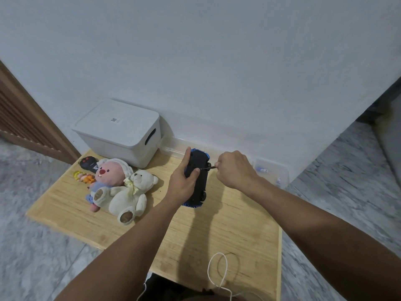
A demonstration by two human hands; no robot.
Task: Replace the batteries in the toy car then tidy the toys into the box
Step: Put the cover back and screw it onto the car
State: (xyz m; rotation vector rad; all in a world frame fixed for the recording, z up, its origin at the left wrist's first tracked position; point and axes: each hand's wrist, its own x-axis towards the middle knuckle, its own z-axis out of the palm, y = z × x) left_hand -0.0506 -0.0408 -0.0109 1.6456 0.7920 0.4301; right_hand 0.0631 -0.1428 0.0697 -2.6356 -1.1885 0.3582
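Head view: my left hand (182, 181) grips the one toy car (196, 179), fingers wrapped over its black underside, thumb on the near side. The car is turned on its side over the middle of the table (227, 231), blue body facing away, its lower end at the tabletop. My right hand (233, 168) is clenched around a screwdriver (209, 168); the thin shaft runs sideways and the tip touches the car's underside.

One white box (118, 132), lid on, sits at the back left of the table against the wall. In front of it are four toys: one black remote (87, 164), one small orange-yellow figure (83, 176), one pink plush (108, 178) and one white teddy (132, 193). The teddy lies against the pink plush.

One clear tray (272, 172) sits back right, with a few small items inside, too small to identify. One white cord (219, 276) loops at the near edge.
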